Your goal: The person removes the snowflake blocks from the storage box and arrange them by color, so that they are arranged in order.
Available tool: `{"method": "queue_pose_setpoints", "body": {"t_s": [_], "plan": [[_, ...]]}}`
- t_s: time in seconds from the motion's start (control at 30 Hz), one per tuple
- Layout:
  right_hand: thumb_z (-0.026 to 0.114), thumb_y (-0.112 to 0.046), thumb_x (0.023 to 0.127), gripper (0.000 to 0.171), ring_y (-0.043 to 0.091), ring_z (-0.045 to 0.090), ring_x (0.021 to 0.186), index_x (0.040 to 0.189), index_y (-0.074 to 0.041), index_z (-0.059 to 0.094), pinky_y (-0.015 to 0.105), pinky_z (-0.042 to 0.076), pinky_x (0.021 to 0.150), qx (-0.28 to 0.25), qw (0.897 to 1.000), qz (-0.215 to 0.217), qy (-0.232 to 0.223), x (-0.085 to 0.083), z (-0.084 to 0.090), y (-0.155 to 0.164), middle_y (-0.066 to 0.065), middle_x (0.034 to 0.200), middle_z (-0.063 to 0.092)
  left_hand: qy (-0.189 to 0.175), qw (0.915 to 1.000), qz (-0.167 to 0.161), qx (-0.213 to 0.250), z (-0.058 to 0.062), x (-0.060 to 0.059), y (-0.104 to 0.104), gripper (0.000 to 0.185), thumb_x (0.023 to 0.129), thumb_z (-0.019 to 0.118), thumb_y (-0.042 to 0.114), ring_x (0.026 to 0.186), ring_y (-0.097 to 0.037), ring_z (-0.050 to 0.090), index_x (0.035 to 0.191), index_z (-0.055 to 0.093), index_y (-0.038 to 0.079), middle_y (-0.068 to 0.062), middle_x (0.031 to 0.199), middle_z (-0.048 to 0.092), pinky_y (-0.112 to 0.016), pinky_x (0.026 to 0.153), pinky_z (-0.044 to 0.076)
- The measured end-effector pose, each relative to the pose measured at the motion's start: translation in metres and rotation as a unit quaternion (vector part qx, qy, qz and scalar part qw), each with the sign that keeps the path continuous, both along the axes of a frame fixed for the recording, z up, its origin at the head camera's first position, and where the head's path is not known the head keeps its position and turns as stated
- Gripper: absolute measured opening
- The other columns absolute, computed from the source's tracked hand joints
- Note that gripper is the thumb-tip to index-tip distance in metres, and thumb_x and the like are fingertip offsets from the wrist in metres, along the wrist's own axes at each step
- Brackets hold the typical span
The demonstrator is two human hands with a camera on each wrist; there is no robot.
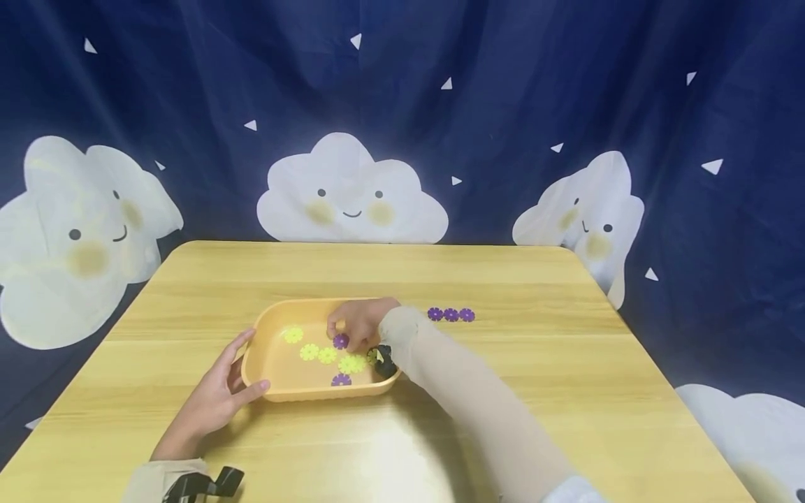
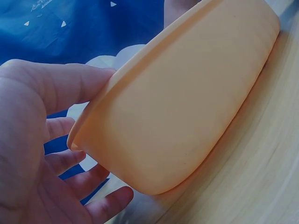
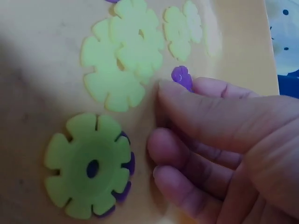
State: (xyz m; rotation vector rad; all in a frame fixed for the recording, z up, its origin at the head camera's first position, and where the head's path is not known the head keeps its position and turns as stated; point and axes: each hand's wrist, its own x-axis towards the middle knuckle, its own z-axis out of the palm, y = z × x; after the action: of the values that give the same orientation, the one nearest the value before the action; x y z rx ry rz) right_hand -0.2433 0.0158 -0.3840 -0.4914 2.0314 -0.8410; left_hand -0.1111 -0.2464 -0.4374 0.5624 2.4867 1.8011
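An orange plastic tray (image 1: 295,393) stands on the table with several yellow and purple flower-shaped snowflake discs inside. My left hand (image 1: 216,391) holds the tray by its left end, thumb on the near rim and the other fingers around the end wall. Inside the tray, toward its right part, my right hand (image 1: 361,323) pinches a purple snowflake disc (image 3: 183,77) between thumb and forefinger. Close to that hand lies a yellow disc (image 3: 65,154) overlapping a purple one (image 3: 132,162). Overlapping yellow discs (image 3: 105,79) lie just beyond. Another purple disc (image 1: 341,380) rests by the near wall.
Three purple discs (image 1: 451,315) lie in a row on the wooden table (image 1: 534,419), to the right of the tray. A dark blue curtain (image 1: 503,140) with smiling clouds hangs behind the table. Black wrist straps or cameras (image 1: 204,483) show near the hands.
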Motion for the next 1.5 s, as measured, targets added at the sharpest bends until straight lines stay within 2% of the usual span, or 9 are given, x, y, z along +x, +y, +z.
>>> {"method": "queue_pose_setpoints", "body": {"t_s": [0.23,0.47,0.63,0.73,0.93,1.17,1.33,1.43,1.5], "plan": [[0.054,0.027,0.078,0.042,0.012,0.041,0.055,0.107,-0.003,0.057,0.022,0.032,0.049,-0.004,1.000,0.004,0.013,0.0016,-0.0041,-0.0017,0.013,0.107,0.052,0.000,1.0000,0.006,-0.005,-0.0003,0.0015,0.0005,0.091,0.087,0.069,0.000,0.126,-0.056,0.033,0.152,0.005,-0.004,-0.037,0.152,0.009,-0.013,0.090,0.043],[0.060,0.023,0.080,0.034,0.012,0.040,0.055,0.103,-0.002,0.056,0.022,0.031,0.048,0.008,0.999,0.017,0.046,0.0033,-0.0050,-0.0019,0.011,0.092,0.055,0.012,0.9997,0.010,-0.017,-0.0024,0.0002,0.0011,0.090,0.087,0.069,0.000,0.126,-0.057,0.034,0.151,0.006,-0.006,-0.038,0.151,0.010,-0.010,0.092,0.038],[0.061,0.023,0.081,0.029,0.012,0.036,0.052,0.100,0.002,0.054,0.022,0.031,0.048,-0.001,0.999,0.030,0.035,0.0054,-0.0058,-0.0018,0.005,0.069,0.046,0.014,0.9997,0.008,-0.016,-0.0056,0.0000,0.0008,0.089,0.088,0.069,-0.001,0.124,-0.057,0.036,0.151,0.006,-0.005,-0.038,0.151,0.011,-0.011,0.092,0.040],[0.062,0.022,0.080,0.026,0.012,0.040,0.053,0.096,0.005,0.051,0.022,0.035,0.049,-0.006,0.999,0.039,0.030,0.0064,-0.0063,-0.0023,0.003,0.064,0.042,0.016,0.9997,0.008,-0.017,-0.0063,0.0006,0.0000,0.090,0.087,0.069,-0.001,0.123,-0.056,0.038,0.152,0.006,-0.004,-0.038,0.151,0.011,-0.013,0.091,0.043],[0.073,0.009,0.080,0.024,0.010,0.044,0.058,0.085,0.000,0.051,0.021,0.043,0.054,0.027,0.989,0.092,0.108,0.0060,-0.0059,-0.0061,0.000,0.070,0.047,0.023,0.9995,0.009,-0.020,-0.0048,0.0031,-0.0033,0.089,0.087,0.068,-0.003,0.121,-0.057,0.038,0.152,0.007,-0.004,-0.038,0.150,0.012,-0.015,0.089,0.046],[0.069,0.011,0.082,0.033,0.011,0.045,0.061,0.108,-0.004,0.055,0.024,0.046,0.057,0.010,0.996,0.046,0.073,0.0075,-0.0036,-0.0020,0.005,0.086,0.049,0.017,0.9997,0.004,-0.020,-0.0033,0.0009,-0.0018,0.089,0.088,0.069,0.000,0.126,-0.058,0.033,0.151,0.006,-0.005,-0.036,0.152,0.008,-0.011,0.091,0.041],[0.074,0.007,0.080,0.023,0.012,0.053,0.073,0.095,0.000,0.058,0.024,0.052,0.064,0.034,0.987,0.090,0.131,0.0034,-0.0039,-0.0024,0.007,0.095,0.059,0.014,0.9997,0.001,-0.018,-0.0022,-0.0012,-0.0008,0.090,0.088,0.068,0.000,0.127,-0.058,0.031,0.152,0.005,-0.004,-0.036,0.152,0.008,-0.011,0.091,0.040],[0.076,0.006,0.078,0.021,0.013,0.058,0.079,0.088,-0.001,0.059,0.025,0.054,0.068,0.048,0.983,0.103,0.144,0.0014,-0.0043,-0.0030,0.004,0.092,0.063,0.014,0.9997,0.002,-0.020,-0.0017,-0.0018,-0.0003,0.090,0.088,0.068,0.001,0.127,-0.057,0.033,0.152,0.005,-0.004,-0.036,0.152,0.010,-0.011,0.092,0.040],[0.077,0.007,0.077,0.021,0.015,0.060,0.080,0.084,-0.001,0.058,0.025,0.054,0.069,0.046,0.984,0.101,0.137,0.0000,-0.0053,-0.0039,0.003,0.090,0.064,0.015,0.9997,0.004,-0.019,-0.0012,-0.0016,-0.0003,0.090,0.088,0.069,0.000,0.127,-0.057,0.033,0.152,0.006,-0.004,-0.036,0.152,0.010,-0.010,0.092,0.039]]}}
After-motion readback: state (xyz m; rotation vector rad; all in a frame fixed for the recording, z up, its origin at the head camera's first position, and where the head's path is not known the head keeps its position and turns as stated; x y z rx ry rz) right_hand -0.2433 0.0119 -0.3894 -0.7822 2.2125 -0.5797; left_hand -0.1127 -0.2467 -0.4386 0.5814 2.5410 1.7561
